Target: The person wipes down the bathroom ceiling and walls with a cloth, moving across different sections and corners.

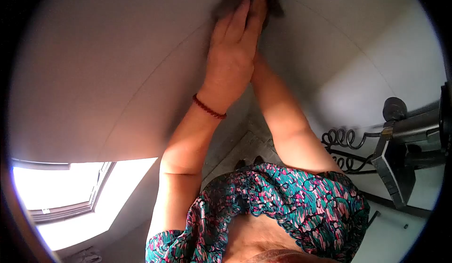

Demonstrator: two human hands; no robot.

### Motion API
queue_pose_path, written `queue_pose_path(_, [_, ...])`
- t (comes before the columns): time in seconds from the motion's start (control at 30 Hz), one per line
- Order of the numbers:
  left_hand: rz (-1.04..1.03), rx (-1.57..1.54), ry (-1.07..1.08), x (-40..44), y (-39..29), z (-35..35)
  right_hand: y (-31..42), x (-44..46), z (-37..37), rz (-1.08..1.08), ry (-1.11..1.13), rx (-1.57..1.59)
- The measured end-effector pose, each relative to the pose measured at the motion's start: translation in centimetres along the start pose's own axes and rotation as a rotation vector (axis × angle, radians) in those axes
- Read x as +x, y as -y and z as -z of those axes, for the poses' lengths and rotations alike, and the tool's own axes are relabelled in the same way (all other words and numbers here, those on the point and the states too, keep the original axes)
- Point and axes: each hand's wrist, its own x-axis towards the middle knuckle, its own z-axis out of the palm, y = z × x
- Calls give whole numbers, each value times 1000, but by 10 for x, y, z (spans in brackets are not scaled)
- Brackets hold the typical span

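Note:
My left hand (230,58), with a dark red beaded bracelet (208,106) at its wrist, reaches up to a dark cloth (230,1). Its fingers are together and pressed along the cloth, which bunches out on both sides of them against a pale grey surface (117,60). Behind it, my right forearm (287,107) rises from the other side, and the two wrists nearly meet. Most of my right hand (256,23) is hidden behind the left one, close to the cloth. What its fingers do is unclear. The cloth's upper edge runs out of view.
Thin seam lines curve over the pale surface. At lower left, a skylight window (56,187) is bright. At right stand a dark mounted device (395,154) and a coiled black cable (346,138). Tiled floor (235,154) shows below, between my arms.

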Motion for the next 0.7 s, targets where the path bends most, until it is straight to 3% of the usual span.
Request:
queue_pose_path(0.13, [67,-53,140,-63,12,-4,10,-37,13,-165,155,157])
queue_pose_path(0.23, [108,12,313,-121,17,12,7,-128,0,-334,370,150])
queue_pose_path(0.33, [294,-9,455,-155,9,41,14,-165,-16,-434,517,153])
queue_pose_path(0.4, [233,209,315,-172,7,60,24,-170,-27,-203,435,207])
queue_pose_path(0.43, [242,220,314,-170,4,71,39,-159,-33,-201,443,219])
queue_pose_path(0.5, [238,446,125,-157,1,99,73,-123,-45,198,116,152])
queue_pose_path(0.57, [199,537,-100,-123,-1,126,120,-47,-20,438,160,119])
queue_pose_path(0.7, [95,753,-315,-36,-12,152,153,44,2,486,-183,205])
